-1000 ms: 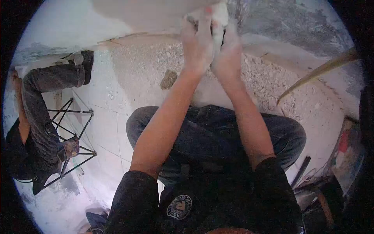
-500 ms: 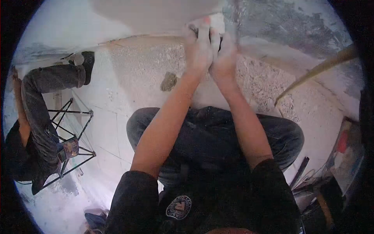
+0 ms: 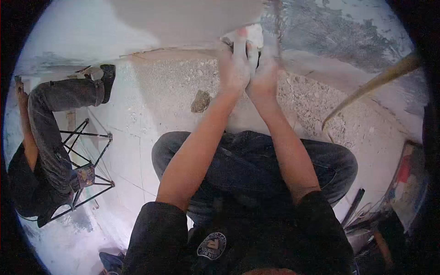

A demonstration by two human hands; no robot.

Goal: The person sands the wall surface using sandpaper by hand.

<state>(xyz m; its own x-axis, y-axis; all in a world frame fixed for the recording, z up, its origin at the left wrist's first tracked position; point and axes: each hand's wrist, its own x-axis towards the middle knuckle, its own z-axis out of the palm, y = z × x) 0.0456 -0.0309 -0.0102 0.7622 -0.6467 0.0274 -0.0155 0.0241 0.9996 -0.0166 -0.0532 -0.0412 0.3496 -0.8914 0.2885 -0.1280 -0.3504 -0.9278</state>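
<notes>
My left hand [image 3: 233, 71] and my right hand [image 3: 264, 75] are side by side at the wall [image 3: 192, 20], both whitened with dust. Their fingers are closed around a pale block-like piece [image 3: 256, 35], pressed against the wall surface. Dark gaps show between the fingers, and a reddish patch is visible near the fingertips. The piece is mostly covered by my fingers, so its exact kind cannot be made out. Below the hands, a rough brownish lump [image 3: 200, 101] lies on the dusty floor near my left forearm.
Crumbly debris [image 3: 311, 101] covers the floor along the wall. A yellowish hose-like strip [image 3: 371, 87] arches in from the right. On the left, another person's leg [image 3: 68, 94] extends beside a folding stool [image 3: 85, 176]. A panel [image 3: 403, 183] and dark gear stand at lower right.
Both hands have moved slightly down the wall with the pale piece. The whole view has shifted a little, with the floor and my legs appearing lower.
</notes>
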